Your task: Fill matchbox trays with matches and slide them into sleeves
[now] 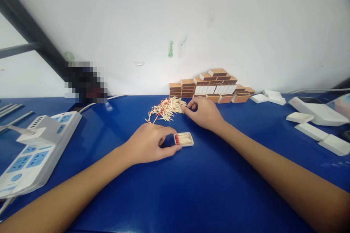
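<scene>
Blue table against a white wall, nothing fancy. My left hand has its fingers pinched on the left end of the matchbox tray, which lies flat mid-table with matches in it, red heads to the left. My right hand is curled at the right edge of the loose match pile just behind the tray. Can't tell if those fingers grip anything. Stacked matchboxes sit by the wall, and a power strip is far left.

- Matchbox tray: small, white, open, part-filled with red-tipped matches, lying flat on the blue desk.
- Loose matches: scattered pile just beyond the tray.
</scene>
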`<state>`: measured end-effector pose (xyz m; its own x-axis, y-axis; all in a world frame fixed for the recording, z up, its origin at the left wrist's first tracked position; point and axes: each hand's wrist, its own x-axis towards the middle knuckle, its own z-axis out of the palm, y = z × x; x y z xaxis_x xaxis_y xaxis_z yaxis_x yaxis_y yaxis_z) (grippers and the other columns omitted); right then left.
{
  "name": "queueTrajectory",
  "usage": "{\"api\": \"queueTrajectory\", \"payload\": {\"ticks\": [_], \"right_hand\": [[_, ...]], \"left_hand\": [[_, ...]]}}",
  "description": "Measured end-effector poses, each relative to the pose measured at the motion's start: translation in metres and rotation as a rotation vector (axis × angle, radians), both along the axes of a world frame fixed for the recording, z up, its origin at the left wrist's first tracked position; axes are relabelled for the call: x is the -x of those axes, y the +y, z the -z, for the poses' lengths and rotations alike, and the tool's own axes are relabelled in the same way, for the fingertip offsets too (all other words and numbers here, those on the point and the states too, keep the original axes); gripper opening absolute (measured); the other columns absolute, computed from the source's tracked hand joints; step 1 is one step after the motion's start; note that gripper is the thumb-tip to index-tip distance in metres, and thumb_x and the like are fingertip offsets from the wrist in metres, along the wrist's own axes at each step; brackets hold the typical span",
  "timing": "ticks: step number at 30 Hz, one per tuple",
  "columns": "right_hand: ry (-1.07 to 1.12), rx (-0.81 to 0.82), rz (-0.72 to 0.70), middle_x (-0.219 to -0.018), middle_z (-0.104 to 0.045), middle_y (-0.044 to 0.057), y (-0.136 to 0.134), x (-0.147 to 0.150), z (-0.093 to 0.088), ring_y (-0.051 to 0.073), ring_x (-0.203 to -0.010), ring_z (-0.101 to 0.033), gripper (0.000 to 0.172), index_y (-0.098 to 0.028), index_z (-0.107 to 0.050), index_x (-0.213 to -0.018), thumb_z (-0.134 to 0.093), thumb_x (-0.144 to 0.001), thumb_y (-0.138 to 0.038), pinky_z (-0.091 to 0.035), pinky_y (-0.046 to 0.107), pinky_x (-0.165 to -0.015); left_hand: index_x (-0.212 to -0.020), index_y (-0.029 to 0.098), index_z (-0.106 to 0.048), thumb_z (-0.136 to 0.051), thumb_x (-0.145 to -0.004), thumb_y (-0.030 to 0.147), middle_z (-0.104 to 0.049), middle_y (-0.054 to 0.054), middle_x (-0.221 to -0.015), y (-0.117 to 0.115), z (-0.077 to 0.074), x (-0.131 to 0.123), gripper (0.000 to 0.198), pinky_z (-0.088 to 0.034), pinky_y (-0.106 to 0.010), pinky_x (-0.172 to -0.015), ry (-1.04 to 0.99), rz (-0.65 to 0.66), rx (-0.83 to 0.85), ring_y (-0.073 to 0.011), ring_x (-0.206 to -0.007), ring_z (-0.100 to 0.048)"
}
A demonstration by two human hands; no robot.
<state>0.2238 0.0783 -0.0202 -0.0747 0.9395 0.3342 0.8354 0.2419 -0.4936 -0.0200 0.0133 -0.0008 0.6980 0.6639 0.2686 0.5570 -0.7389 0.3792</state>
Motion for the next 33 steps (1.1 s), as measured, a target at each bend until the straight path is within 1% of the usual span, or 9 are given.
{"api": "queueTrajectory", "payload": {"ticks": [3,7,14,18,21,24,26,30,33], "right_hand": [[0.008,0.031,0.008,-0.084,-0.073,0.007,-0.001,0.006,-0.001,0.021,-0.075,-0.064,0.023,-0.02,-0.069,-0.078,-0.067,-0.087,-0.041,-0.044,0.035,-0.065],[0.002,0.049,-0.044,-0.081,-0.072,0.005,-0.004,0.006,-0.003,0.019,-0.072,-0.063,0.015,-0.02,-0.068,-0.078,-0.065,-0.086,-0.032,-0.044,0.033,-0.064],[-0.07,0.085,-0.083,-0.08,-0.07,0.003,-0.015,-0.01,-0.006,0.018,-0.071,-0.06,0.01,-0.02,-0.067,-0.079,-0.066,-0.085,-0.028,-0.041,0.032,-0.063],[-0.139,0.127,-0.183,-0.083,-0.068,0.004,-0.025,-0.03,-0.012,0.018,-0.071,-0.059,0.01,-0.021,-0.069,-0.084,-0.065,-0.089,-0.029,-0.041,0.031,-0.062],[-0.094,0.108,-0.289,-0.084,-0.068,0.004,-0.035,-0.035,-0.022,0.017,-0.071,-0.058,0.012,-0.021,-0.069,-0.088,-0.064,-0.092,-0.031,-0.042,0.031,-0.063],[-0.001,0.118,-0.439,-0.084,-0.066,0.002,-0.048,-0.026,-0.031,0.015,-0.07,-0.058,0.016,-0.022,-0.069,-0.087,-0.063,-0.096,-0.034,-0.044,0.029,-0.063],[0.005,0.122,-0.504,-0.085,-0.065,0.002,-0.058,-0.017,-0.033,0.014,-0.07,-0.058,0.015,-0.022,-0.068,-0.088,-0.062,-0.097,-0.032,-0.044,0.027,-0.063],[-0.134,0.056,-0.53,-0.09,-0.065,0.003,-0.069,-0.004,-0.03,0.014,-0.07,-0.058,0.008,-0.021,-0.064,-0.09,-0.06,-0.097,-0.02,-0.043,0.027,-0.061],[-0.221,0.02,-0.551,-0.093,-0.064,0.004,-0.071,-0.004,-0.027,0.013,-0.067,-0.058,0.009,-0.019,-0.063,-0.091,-0.057,-0.098,-0.019,-0.042,0.027,-0.059]], "left_hand": [[-0.114,0.024,-0.075,-0.069,-0.092,0.044,-0.061,0.007,-0.06,0.003,0.001,0.001,0.03,-0.04,-0.025,-0.057,0.019,-0.018,-0.035,-0.01,-0.053,-0.057],[-0.116,0.025,-0.074,-0.069,-0.093,0.044,-0.062,0.007,-0.061,0.003,0.001,0.001,0.031,-0.04,-0.025,-0.057,0.037,-0.011,-0.026,-0.0101,-0.053,-0.058],[-0.116,0.024,-0.074,-0.068,-0.093,0.045,-0.06,0.007,-0.06,0.004,0.001,0.005,0.031,-0.04,-0.025,-0.059,0.027,-0.024,-0.075,-0.0097,-0.053,-0.057],[-0.114,0.025,-0.074,-0.069,-0.093,0.044,-0.06,0.008,-0.06,0.007,0.001,0.007,0.029,-0.04,-0.025,-0.058,0.036,-0.04,-0.081,-0.0091,-0.052,-0.056],[-0.113,0.024,-0.074,-0.069,-0.093,0.044,-0.061,0.008,-0.06,0.008,0.002,0.007,0.029,-0.039,-0.025,-0.057,0.033,-0.05,-0.091,-0.0092,-0.051,-0.055],[-0.112,0.024,-0.074,-0.068,-0.094,0.044,-0.061,0.007,-0.06,0.008,0.002,0.006,0.029,-0.038,-0.025,-0.056,0.035,-0.061,-0.11,-0.0096,-0.05,-0.053],[-0.112,0.023,-0.074,-0.068,-0.094,0.044,-0.061,0.007,-0.059,0.008,0.002,0.006,0.028,-0.037,-0.025,-0.055,0.042,-0.066,-0.121,-0.0098,-0.05,-0.053],[-0.112,0.022,-0.074,-0.066,-0.095,0.045,-0.062,0.006,-0.06,0.007,0.002,0.005,0.029,-0.038,-0.025,-0.056,0.059,-0.062,-0.119,-0.0106,-0.052,-0.056],[-0.111,0.022,-0.074,-0.066,-0.095,0.046,-0.062,0.005,-0.061,0.007,0.001,0.005,0.03,-0.04,-0.025,-0.057,0.063,-0.056,-0.115,-0.0112,-0.054,-0.058]]}}
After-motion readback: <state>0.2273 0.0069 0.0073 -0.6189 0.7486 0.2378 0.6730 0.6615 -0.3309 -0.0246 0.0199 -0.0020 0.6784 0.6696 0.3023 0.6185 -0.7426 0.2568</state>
